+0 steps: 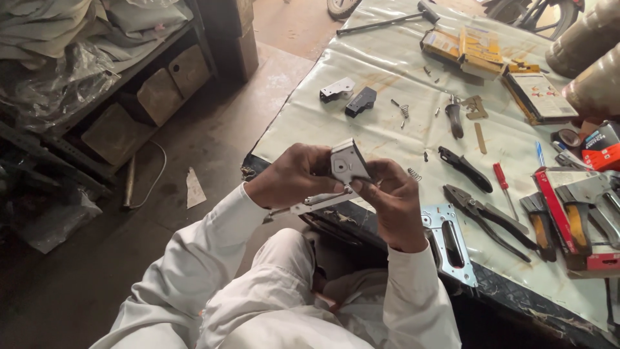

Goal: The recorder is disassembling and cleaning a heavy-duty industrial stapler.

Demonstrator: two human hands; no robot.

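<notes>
Both hands hold a small grey metal housing part (347,163) in front of me, at the table's near corner. My left hand (294,176) grips its left side. My right hand (391,203) grips its right side from below. A thin metal lever strip (316,203) sticks out leftward beneath the part, between the two hands. Flat on the table just right of my right wrist lies a silver stapler frame plate (449,242).
The table (361,77) has a pale plastic cover. On it lie pliers (487,220), a black handle (465,168), a red screwdriver (504,184), springs, small metal pieces (337,89), a black block (360,101), yellow boxes (465,48) and a hammer (387,21). Shelving stands at left.
</notes>
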